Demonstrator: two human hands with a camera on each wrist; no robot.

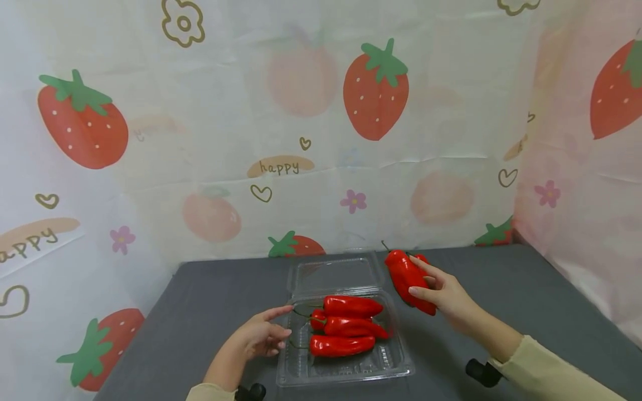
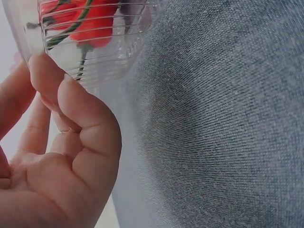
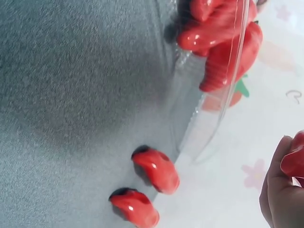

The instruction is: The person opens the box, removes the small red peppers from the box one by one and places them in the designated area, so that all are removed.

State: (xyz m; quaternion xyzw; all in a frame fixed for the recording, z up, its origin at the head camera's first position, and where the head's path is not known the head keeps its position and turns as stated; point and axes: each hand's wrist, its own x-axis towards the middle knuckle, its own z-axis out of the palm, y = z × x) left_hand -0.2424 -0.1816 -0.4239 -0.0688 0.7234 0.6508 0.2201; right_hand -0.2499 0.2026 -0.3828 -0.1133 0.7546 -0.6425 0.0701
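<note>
My right hand (image 1: 448, 295) grips a glossy red pepper (image 1: 405, 275) above the table, just right of a clear plastic clamshell box (image 1: 346, 379). More red shows behind those fingers, partly hidden by the hand. In the box lie several red peppers (image 1: 343, 346), their green stems toward the left. My left hand (image 1: 261, 334) is at the box's left rim, index finger reaching to the edge and the other fingers loosely bent. In the left wrist view, the thumb (image 2: 88, 107) lies close to a fingertip beside the ribbed box wall; contact with the wall is unclear.
The box's lid (image 1: 336, 275) stands folded back behind it. Two more red peppers (image 3: 161, 172) lie on the grey cloth (image 3: 71, 118) in the right wrist view. A strawberry-printed curtain (image 1: 225, 111) bounds the table at the back and sides.
</note>
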